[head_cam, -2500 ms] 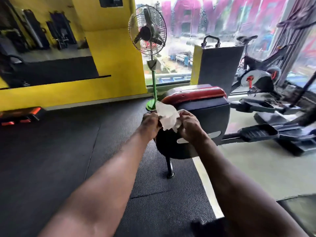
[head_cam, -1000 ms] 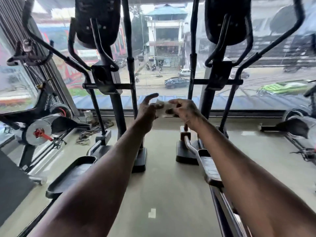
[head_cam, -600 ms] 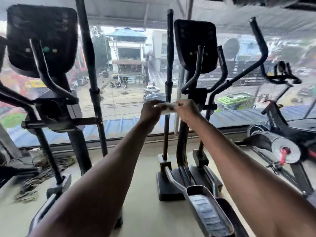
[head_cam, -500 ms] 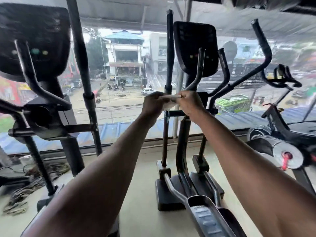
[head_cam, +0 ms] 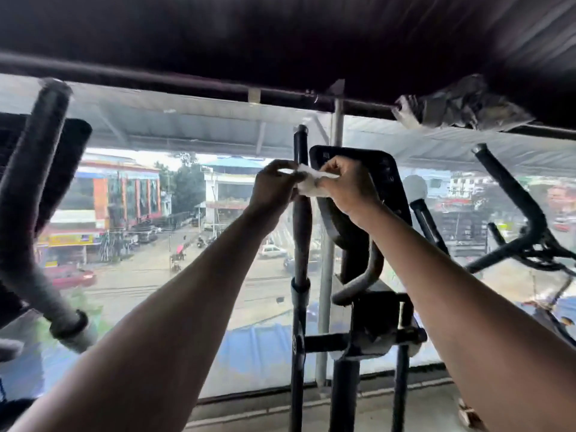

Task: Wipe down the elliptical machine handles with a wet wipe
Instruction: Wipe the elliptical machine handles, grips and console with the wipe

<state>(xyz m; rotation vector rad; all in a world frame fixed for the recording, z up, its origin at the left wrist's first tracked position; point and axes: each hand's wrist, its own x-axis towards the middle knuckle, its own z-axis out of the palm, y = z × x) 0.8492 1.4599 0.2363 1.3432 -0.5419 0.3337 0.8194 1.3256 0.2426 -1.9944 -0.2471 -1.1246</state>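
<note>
A white wet wipe [head_cam: 308,182] is stretched between my two hands, level with the upper part of the elliptical's upright left handle [head_cam: 301,232]. My left hand [head_cam: 274,188] pinches its left end and my right hand [head_cam: 346,185] pinches its right end. The wipe sits right in front of the black handle bar; whether it touches the bar I cannot tell. Behind my right hand is the elliptical's dark console [head_cam: 367,169]. Its curved inner grip [head_cam: 361,275] bends down below my right wrist. The right handle [head_cam: 511,188] rises at the far right.
A second elliptical's thick grey handle [head_cam: 28,194] crosses the left edge, close to my left forearm. A large window [head_cam: 156,260] onto a street lies just behind the machines. A dark ceiling beam [head_cam: 187,85] runs overhead. An exercise bike's handlebars [head_cam: 539,244] stand at the right.
My view has swung from the gym floor to the ellipticals and tilted up. Both hands, still holding the wipe, have risen and come close to the top of the left handle.
</note>
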